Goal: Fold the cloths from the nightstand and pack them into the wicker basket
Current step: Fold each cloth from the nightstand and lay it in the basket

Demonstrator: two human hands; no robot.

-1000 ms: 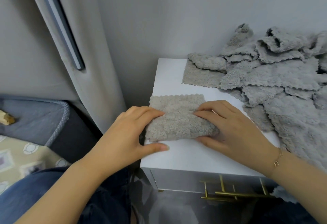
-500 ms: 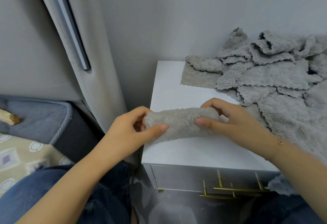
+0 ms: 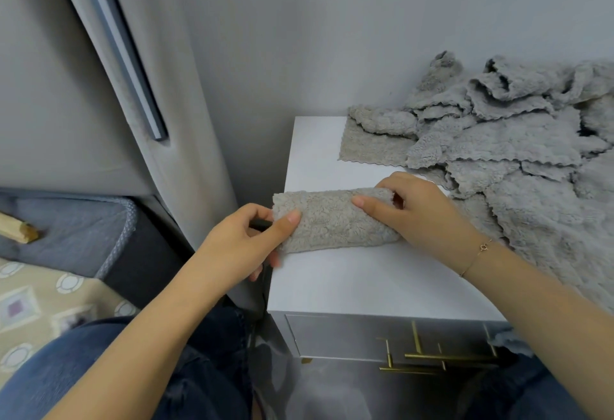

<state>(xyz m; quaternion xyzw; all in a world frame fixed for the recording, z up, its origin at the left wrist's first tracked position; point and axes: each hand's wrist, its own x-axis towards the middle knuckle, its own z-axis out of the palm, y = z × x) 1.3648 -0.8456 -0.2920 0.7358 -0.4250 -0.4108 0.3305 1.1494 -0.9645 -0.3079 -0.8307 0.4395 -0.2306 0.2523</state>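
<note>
A folded beige fluffy cloth (image 3: 332, 220) is held just above the front left of the white nightstand (image 3: 365, 283). My left hand (image 3: 239, 240) pinches its left end between thumb and fingers. My right hand (image 3: 415, 210) grips its right end, thumb on top. A heap of several loose grey cloths (image 3: 515, 154) covers the right and back of the nightstand top. The wicker basket is not in view.
A grey curtain (image 3: 139, 87) hangs to the left of the nightstand, against the grey wall. A bed with a blue-grey mattress edge (image 3: 83, 220) and patterned sheet (image 3: 43, 303) lies at the left. Gold handles (image 3: 415, 353) mark the drawer front below.
The cloth lay flat on the nightstand under both hands a second ago. It has since been folded narrower and lifted slightly, held at both ends.
</note>
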